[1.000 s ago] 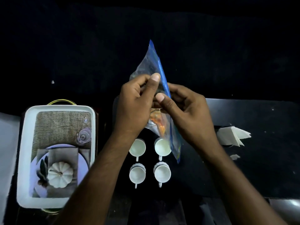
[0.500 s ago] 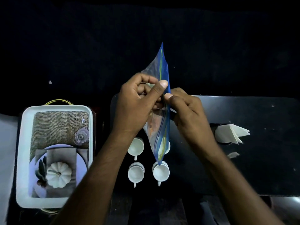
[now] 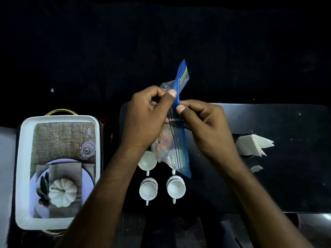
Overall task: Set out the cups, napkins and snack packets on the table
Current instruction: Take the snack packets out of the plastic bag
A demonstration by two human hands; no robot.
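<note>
A clear zip bag with a blue seal strip (image 3: 179,140) hangs above the dark table (image 3: 268,176), holding orange snack packets. My left hand (image 3: 146,119) pinches one side of the bag's top edge and my right hand (image 3: 202,126) pinches the other. Below the bag stand several white cups with handles pointing toward me; the near pair are the left cup (image 3: 148,190) and the right cup (image 3: 176,188). One cup of the far pair (image 3: 147,161) shows, the other is mostly hidden by the bag. Folded white napkins (image 3: 252,144) lie at the right.
A white tray (image 3: 19,176) sits to the left, lined with burlap and holding a plate, a white pumpkin (image 3: 62,192) and a small clear glass (image 3: 87,149). The surroundings beyond the table are dark.
The bag has turned and tilted, its blue top corner now leaning up and to the right. Both hands have kept their pinch on the seal and shifted slightly along it.
</note>
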